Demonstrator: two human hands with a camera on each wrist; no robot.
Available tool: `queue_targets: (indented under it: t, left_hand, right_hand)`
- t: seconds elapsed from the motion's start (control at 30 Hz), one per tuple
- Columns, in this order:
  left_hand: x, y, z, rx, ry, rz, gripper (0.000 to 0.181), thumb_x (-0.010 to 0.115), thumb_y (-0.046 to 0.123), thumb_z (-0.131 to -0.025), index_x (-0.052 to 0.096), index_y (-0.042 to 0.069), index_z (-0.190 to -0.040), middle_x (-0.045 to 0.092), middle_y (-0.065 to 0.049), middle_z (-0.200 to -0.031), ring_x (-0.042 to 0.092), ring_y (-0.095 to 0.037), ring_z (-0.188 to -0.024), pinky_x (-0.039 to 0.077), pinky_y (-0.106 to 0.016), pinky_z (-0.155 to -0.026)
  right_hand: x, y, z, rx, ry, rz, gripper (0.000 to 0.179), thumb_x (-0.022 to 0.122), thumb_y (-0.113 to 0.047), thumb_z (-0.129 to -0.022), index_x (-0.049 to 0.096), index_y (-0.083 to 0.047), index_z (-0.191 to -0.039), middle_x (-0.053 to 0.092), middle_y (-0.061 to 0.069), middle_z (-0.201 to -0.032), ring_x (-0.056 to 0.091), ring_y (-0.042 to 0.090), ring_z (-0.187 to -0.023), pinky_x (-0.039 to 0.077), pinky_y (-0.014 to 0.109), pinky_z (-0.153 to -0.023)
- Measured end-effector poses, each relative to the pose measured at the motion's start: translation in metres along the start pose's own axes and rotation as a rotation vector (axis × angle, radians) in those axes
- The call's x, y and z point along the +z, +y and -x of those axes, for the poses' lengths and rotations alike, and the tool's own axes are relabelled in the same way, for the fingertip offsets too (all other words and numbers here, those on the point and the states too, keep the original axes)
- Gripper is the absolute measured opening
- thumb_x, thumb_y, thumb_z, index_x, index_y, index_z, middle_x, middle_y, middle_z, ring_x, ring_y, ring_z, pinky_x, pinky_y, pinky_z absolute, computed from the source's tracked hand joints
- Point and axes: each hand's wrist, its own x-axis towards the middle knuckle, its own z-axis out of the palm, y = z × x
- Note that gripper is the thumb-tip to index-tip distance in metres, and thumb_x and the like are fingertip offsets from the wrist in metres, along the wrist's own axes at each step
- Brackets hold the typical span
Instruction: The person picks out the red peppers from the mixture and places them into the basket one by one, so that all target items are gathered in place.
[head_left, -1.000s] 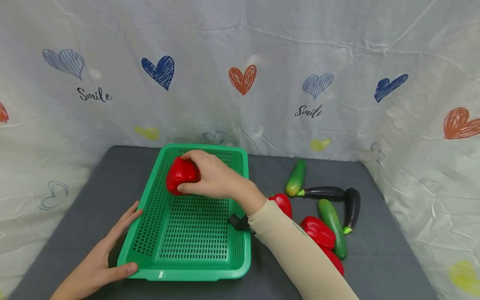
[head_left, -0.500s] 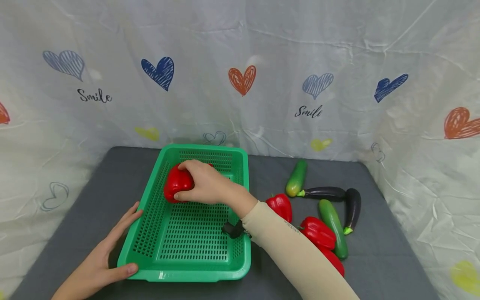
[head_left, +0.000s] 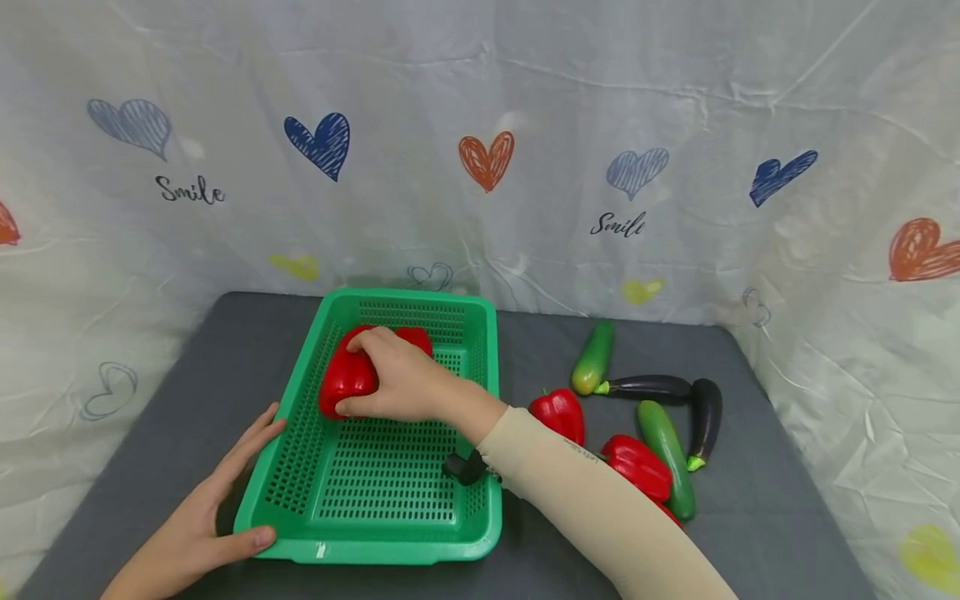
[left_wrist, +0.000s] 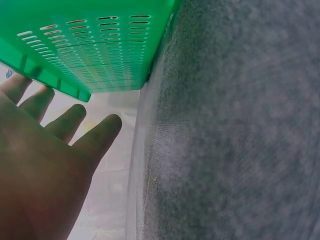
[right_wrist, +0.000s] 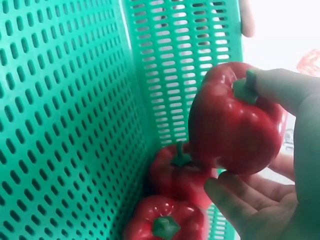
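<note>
A green perforated plastic basket (head_left: pixel 375 552) stands on the grey cloth. Inside, my right hand (head_left: pixel 408 379) grips a red bell pepper (head_left: pixel 348 383) between thumb and fingers near the left wall. In the right wrist view this held bell pepper (right_wrist: pixel 235 125) has its green stem beside the thumb, above a second bell pepper (right_wrist: pixel 182 187). A third bell pepper (right_wrist: pixel 187 222) lies beside that one in the basket. My left hand (head_left: pixel 187 533) rests at the basket's left side, fingers extended to the rim and thumb at the near corner.
Right of the basket lie red bell peppers (head_left: pixel 637 467), one mostly hidden by the right sleeve (head_left: pixel 592 492). Two green cucumbers (head_left: pixel 667 458) and two dark eggplants (head_left: pixel 651 386) lie beyond them. A white curtain (head_left: pixel 555 100) printed with hearts hangs behind the table.
My right hand has moved left, toward the near side and lower with the pepper, baring another red pepper behind it in the basket. The left hand and basket have stayed put.
</note>
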Motion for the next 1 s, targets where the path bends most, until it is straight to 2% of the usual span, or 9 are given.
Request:
queue_targets:
  t: [0.3,0.5,0.73,1.0]
  left_hand:
    - [0.001,0.003,0.000,0.006,0.006,-0.016,0.105,0.078,0.000,-0.089,0.022,0.019,-0.176,0.005,-0.009,-0.184,0.009,-0.006,-0.164,0.024,-0.009,-0.106]
    - [0.001,0.003,-0.001,0.008,0.013,-0.037,0.106,0.079,0.002,-0.088,0.023,0.020,-0.176,0.007,-0.008,-0.184,0.010,-0.007,-0.164,0.023,-0.009,-0.106]
    - [0.001,0.002,-0.002,0.010,0.008,-0.029,0.106,0.079,0.001,-0.089,0.022,0.020,-0.176,0.006,-0.008,-0.184,0.010,-0.006,-0.164,0.023,-0.009,-0.106]
    - [0.002,0.001,-0.002,0.021,0.011,-0.028,0.106,0.078,0.000,-0.088,0.022,0.018,-0.176,0.007,-0.009,-0.184,0.009,-0.005,-0.164,0.021,-0.008,-0.107]
  right_hand:
    - [0.015,-0.001,-0.001,0.048,-0.039,0.025,0.074,0.084,-0.053,-0.092,0.055,-0.013,-0.147,0.057,-0.005,-0.139,0.054,0.006,-0.119,0.055,0.023,-0.088]
    - [0.021,0.002,-0.003,0.069,0.002,0.036,0.076,0.086,-0.052,-0.090,0.055,-0.013,-0.147,0.057,-0.003,-0.139,0.054,0.007,-0.119,0.056,0.023,-0.085]
    - [0.026,0.003,-0.004,0.044,0.016,0.125,0.075,0.085,-0.054,-0.091,0.055,-0.014,-0.146,0.055,-0.002,-0.142,0.051,0.008,-0.125,0.056,0.025,-0.091]
    - [0.031,0.001,-0.004,-0.017,0.026,0.244,0.074,0.085,-0.056,-0.090,0.056,-0.015,-0.144,0.055,-0.001,-0.139,0.052,0.008,-0.121,0.056,0.024,-0.092]
